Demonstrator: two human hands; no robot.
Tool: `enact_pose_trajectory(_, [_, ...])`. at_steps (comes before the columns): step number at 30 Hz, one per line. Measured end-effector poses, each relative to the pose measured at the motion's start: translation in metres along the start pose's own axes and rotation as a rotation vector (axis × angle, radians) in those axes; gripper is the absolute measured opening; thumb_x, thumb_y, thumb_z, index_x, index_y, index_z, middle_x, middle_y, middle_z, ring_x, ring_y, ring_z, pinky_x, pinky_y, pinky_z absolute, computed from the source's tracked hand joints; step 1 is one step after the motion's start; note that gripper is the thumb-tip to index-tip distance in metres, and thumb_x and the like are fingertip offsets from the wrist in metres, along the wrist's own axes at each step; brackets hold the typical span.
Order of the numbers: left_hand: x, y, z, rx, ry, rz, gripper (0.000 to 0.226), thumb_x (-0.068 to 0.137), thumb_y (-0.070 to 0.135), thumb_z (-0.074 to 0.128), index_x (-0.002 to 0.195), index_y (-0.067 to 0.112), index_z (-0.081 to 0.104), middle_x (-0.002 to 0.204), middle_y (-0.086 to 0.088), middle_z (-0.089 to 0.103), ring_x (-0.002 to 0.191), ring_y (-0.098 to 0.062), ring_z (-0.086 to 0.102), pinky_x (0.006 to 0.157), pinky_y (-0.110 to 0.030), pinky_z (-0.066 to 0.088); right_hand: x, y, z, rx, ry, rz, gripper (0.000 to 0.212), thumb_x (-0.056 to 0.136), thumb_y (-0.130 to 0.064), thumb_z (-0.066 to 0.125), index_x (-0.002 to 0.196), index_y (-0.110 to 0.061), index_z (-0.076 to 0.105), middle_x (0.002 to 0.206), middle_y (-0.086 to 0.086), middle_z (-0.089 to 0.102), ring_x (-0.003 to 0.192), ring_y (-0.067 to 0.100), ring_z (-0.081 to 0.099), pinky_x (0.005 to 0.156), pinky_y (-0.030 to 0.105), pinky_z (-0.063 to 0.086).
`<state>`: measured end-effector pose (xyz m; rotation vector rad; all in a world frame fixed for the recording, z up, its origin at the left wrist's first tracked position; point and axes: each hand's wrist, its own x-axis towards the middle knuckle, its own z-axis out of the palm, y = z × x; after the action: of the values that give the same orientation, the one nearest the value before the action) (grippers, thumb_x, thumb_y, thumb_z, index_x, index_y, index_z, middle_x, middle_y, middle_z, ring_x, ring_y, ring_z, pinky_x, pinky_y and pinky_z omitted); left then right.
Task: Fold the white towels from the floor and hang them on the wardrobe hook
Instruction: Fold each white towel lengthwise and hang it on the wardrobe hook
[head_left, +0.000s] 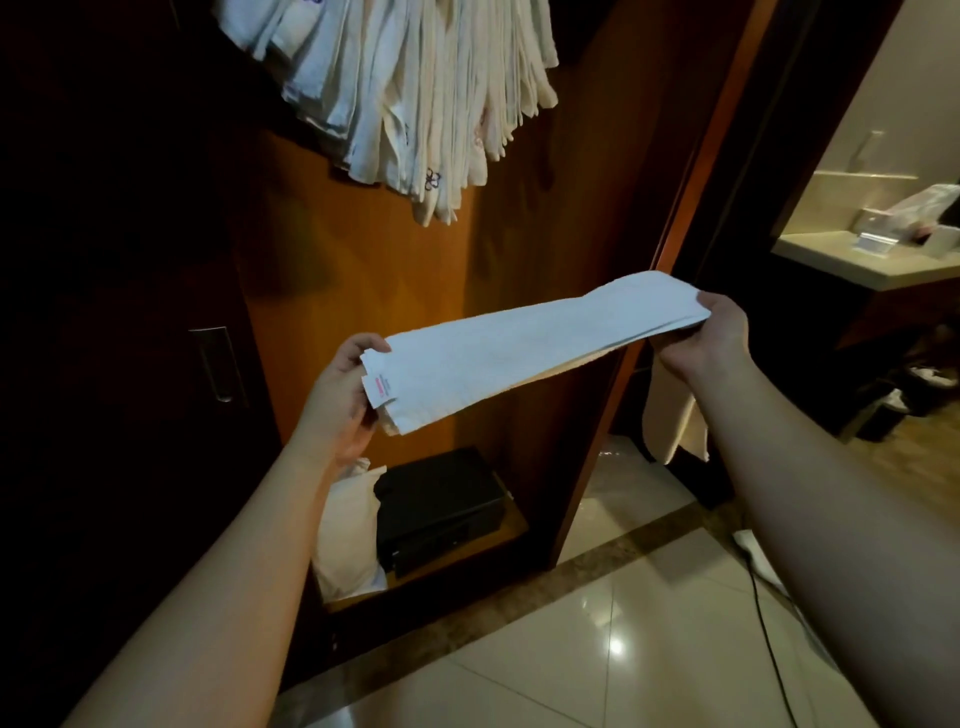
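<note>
I see the left hand (340, 395) and right hand (711, 338) gripping a folded towel (519, 348) (hung towels (415, 93) at 12 o'clock).

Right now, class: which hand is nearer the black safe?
Left. The left hand grips the towel end right above the black safe; the right hand is farther away.
</note>
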<state>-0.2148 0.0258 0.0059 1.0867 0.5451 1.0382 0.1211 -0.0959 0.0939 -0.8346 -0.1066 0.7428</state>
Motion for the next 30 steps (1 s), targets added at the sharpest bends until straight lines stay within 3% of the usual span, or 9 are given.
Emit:
enact_pose_trajectory(2, [0.002, -0.003, -0.006, 0.154, 0.029, 0.005, 0.042, 0.104, 0.006, 0.043, 0.081, 0.032, 0.068, 0.094, 0.009, 0.076, 0.08, -0.017, 0.075, 0.046, -0.028, 0.051, 0.0, 0.001, 0.001, 0.008, -0.023, 0.003, 0.037, 0.1, -0.014, 0.041, 0.131, -0.001, 0.058, 0.121, 0.017, 0.071, 0.105, 0.034, 0.072, 0.084, 0.046, 0.061])
enact_pose_trajectory(4, [0.003, -0.005, -0.011, 0.135, 0.039, 0.01, 0.044, 0.103, 0.004, 0.043, 0.079, 0.031, 0.069, 0.096, 0.008, 0.076, 0.084, -0.017, 0.075, 0.051, -0.031, 0.05, 0.0, 0.002, 0.002, -0.005, -0.029, 0.007, 0.039, 0.1, -0.013, 0.039, 0.133, 0.0, 0.057, 0.121, 0.018, 0.071, 0.105, 0.034, 0.072, 0.081, 0.045, 0.062])
enact_pose_trajectory(10, [0.003, -0.014, -0.01, -0.529, 0.143, -0.053, 0.028, 0.089, 0.019, 0.054, 0.069, 0.027, 0.07, 0.092, -0.003, 0.075, 0.081, -0.022, 0.075, 0.049, -0.026, 0.057, -0.008, 0.017, 0.008, 0.009, -0.034, -0.013, 0.035, 0.102, -0.014, 0.044, 0.133, -0.002, 0.055, 0.113, 0.018, 0.073, 0.093, 0.034, 0.074, 0.062, 0.041, 0.061])
enact_pose_trajectory(13, [0.004, -0.028, -0.019, -0.642, 0.32, -0.162, 0.021, 0.095, 0.027, 0.05, 0.098, 0.017, 0.068, 0.102, -0.01, 0.073, 0.091, -0.027, 0.071, 0.059, -0.029, 0.06, -0.011, 0.021, 0.014, 0.029, -0.074, -0.024, 0.034, 0.103, -0.016, 0.046, 0.134, -0.005, 0.052, 0.111, 0.019, 0.074, 0.09, 0.035, 0.076, 0.064, 0.044, 0.061])
enact_pose_trajectory(17, [0.003, -0.038, -0.023, -0.498, 0.295, -0.307, 0.06, 0.08, 0.062, 0.064, 0.119, 0.016, 0.059, 0.109, -0.019, 0.075, 0.098, -0.04, 0.073, 0.079, -0.051, 0.061, -0.012, 0.02, 0.017, -0.02, -0.14, -0.008, 0.041, 0.102, -0.021, 0.048, 0.141, -0.006, 0.045, 0.117, 0.018, 0.073, 0.102, 0.037, 0.073, 0.078, 0.05, 0.061])
enact_pose_trajectory(18, [0.002, -0.04, -0.021, -0.448, 0.261, -0.342, 0.063, 0.077, 0.059, 0.069, 0.122, 0.015, 0.057, 0.11, -0.02, 0.075, 0.096, -0.04, 0.074, 0.08, -0.052, 0.061, -0.012, 0.02, 0.017, -0.045, -0.15, -0.004, 0.043, 0.102, -0.022, 0.048, 0.142, -0.007, 0.044, 0.121, 0.018, 0.071, 0.107, 0.037, 0.071, 0.082, 0.05, 0.061])
enact_pose_trajectory(20, [0.001, -0.043, -0.02, -0.314, 0.223, -0.397, 0.068, 0.077, 0.03, 0.077, 0.137, 0.012, 0.051, 0.118, -0.021, 0.071, 0.092, -0.036, 0.075, 0.069, -0.044, 0.062, -0.013, 0.018, 0.017, -0.097, -0.157, -0.004, 0.045, 0.102, -0.024, 0.048, 0.144, -0.007, 0.043, 0.124, 0.017, 0.07, 0.111, 0.036, 0.069, 0.086, 0.05, 0.059])
enact_pose_trajectory(23, [0.002, -0.057, -0.02, -0.178, 0.245, -0.437, 0.067, 0.084, -0.003, 0.067, 0.143, 0.018, 0.043, 0.13, -0.023, 0.058, 0.089, -0.031, 0.074, 0.056, -0.034, 0.059, -0.013, 0.012, 0.015, -0.113, -0.138, -0.007, 0.046, 0.101, -0.022, 0.051, 0.145, -0.009, 0.041, 0.125, 0.017, 0.069, 0.11, 0.036, 0.069, 0.083, 0.05, 0.06])
enact_pose_trajectory(30, [-0.012, -0.118, -0.003, 0.096, 0.34, -0.474, 0.036, 0.097, -0.007, 0.05, 0.119, 0.021, 0.046, 0.123, -0.019, 0.053, 0.087, -0.031, 0.064, 0.041, -0.025, 0.043, -0.02, 0.025, 0.018, -0.115, -0.149, 0.041, 0.046, 0.1, -0.016, 0.054, 0.143, -0.007, 0.041, 0.123, 0.019, 0.07, 0.108, 0.038, 0.07, 0.084, 0.056, 0.059])
